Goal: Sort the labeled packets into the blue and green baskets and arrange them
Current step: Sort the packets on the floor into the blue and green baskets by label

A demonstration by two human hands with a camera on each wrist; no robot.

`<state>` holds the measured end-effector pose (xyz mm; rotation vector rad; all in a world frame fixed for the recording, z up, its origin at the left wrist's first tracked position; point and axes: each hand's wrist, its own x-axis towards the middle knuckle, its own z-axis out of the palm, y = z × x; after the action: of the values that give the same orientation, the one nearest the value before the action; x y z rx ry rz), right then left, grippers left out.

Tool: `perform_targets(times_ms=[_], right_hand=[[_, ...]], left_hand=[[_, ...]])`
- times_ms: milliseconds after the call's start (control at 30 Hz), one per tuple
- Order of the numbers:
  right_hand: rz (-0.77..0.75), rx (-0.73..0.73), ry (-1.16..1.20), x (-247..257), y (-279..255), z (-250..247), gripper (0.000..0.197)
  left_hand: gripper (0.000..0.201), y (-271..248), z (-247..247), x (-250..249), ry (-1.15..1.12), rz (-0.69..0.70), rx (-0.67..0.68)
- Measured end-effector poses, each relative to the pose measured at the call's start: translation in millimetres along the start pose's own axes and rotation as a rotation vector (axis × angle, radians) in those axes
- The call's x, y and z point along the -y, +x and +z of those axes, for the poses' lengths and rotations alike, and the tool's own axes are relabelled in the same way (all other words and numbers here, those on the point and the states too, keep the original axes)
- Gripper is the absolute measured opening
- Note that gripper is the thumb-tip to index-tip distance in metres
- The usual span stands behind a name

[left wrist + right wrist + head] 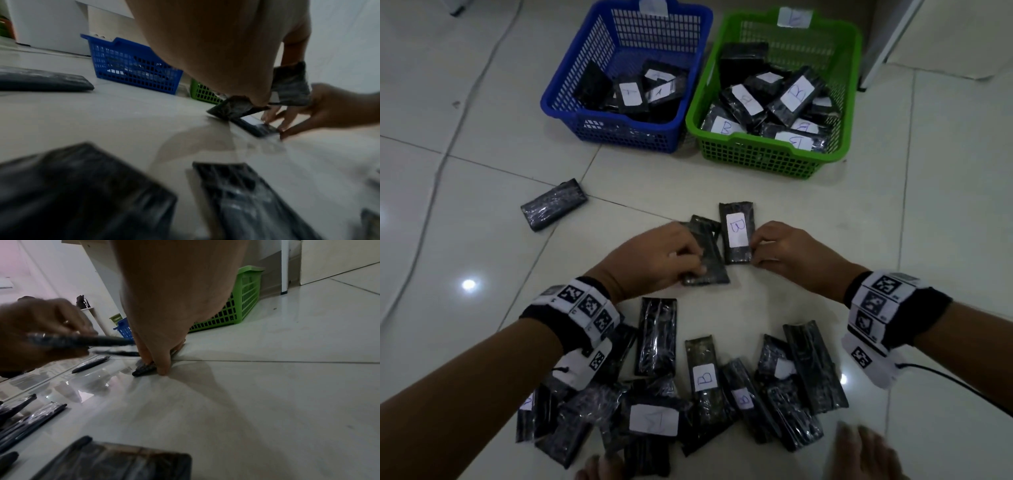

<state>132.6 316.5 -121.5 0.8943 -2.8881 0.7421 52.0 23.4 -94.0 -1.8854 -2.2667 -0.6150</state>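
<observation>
Gripping a dark packet [707, 255] with its fingers curled over the edge, the left hand [654, 260] has it lifted a bit off the tiled floor [893, 222], as the right wrist view shows. Right next to it, the right hand [787, 251] pinches the near corner of the B packet [736, 233], which lies flat on the floor with its label up. Well beyond both hands sit the 2 baskets, touching side by side: the blue basket [571, 92] ahead of the left hand with A-labeled packets inside, the green basket [851, 85] ahead of the right hand, full of B ones. 1 stray packet [554, 204] lies out past the left hand, off to its left. Behind both wrists, closer to the person, there's a messy pile of packets [702, 387], some label up, some face down.
</observation>
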Motion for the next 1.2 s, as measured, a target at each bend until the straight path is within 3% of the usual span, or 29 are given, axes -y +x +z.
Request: perform_targets(times_ms=[100, 200, 267, 333, 400, 467, 533, 667, 833, 900, 967, 1033, 1100, 1200], right_hand=[[0.025, 0.032, -0.003, -3.8, 1.3, 2.4, 0.002], [0.04, 0.035, -0.003, -3.8, 2.3, 3.9, 0.001], [0.052, 0.026, -0.001, -3.3, 2.3, 4.9, 0.002], [0.073, 0.021, 0.007, -3.5, 2.4, 6.2, 0.004], [0.086, 0.025, 0.026, -3.7, 3.1, 7.1, 0.005], [0.089, 0.025, 0.04, -3.3, 3.6, 7.9, 0.006], [0.102, 0.026, 0.049, -2.2, 3.2, 8.4, 0.007], [0.146, 0.005, 0.08, -0.7, 2.6, 8.4, 0.007], [0.178, -0.064, 0.145, -1.1, 7.4, 4.9, 0.008], [0.302, -0.184, 0.209, 2.7, 13.5, 4.5, 0.007], [0.532, -0.325, 0.266, 7.2, 22.9, 6.6, 0.019], [0.764, -0.316, 0.297, 11.5, 33.2, 11.6, 0.038], [0.882, -0.219, 0.32, 15.9, 43.6, 17.0, 0.049], [0.948, -0.153, 0.31, 18.9, 53.4, 18.7, 0.06]], left_hand=[[0.004, -16.9, 19.1, -4.6, 0.007, 0.05, 0.124], [0.009, -17.4, 20.7, -4.1, -0.076, -0.135, 0.038], [0.02, -7.1, 12.6, -6.0, -0.134, -0.356, -0.153], [0.034, 5.1, 4.6, -3.3, -0.279, -0.702, -0.362], [0.042, 12.7, 6.4, 9.3, -0.439, -1.042, -0.475], [0.03, 11.8, 13.0, 26.5, -0.557, -1.31, -0.452], [0.01, 5.9, 16.8, 36.5, -0.539, -1.444, -0.329], [0.029, -8.0, 22.9, 38.0, -0.327, -1.408, -0.192], [0.059, -7.1, 12.4, 35.8, -0.28, -1.445, -0.279], [0.062, -4.7, 2.7, 37.4, -0.232, -1.452, -0.237], [0.08, 0.8, -3.9, 35.1, -0.24, -1.477, -0.092], [0.094, 7.2, -0.7, 27.4, -0.242, -1.453, 0.079], [0.09, 10.4, 7.4, 22.5, -0.2, -1.405, 0.142], [0.053, 13.5, 5.5, 21.8, -0.224, -1.419, -0.001]])
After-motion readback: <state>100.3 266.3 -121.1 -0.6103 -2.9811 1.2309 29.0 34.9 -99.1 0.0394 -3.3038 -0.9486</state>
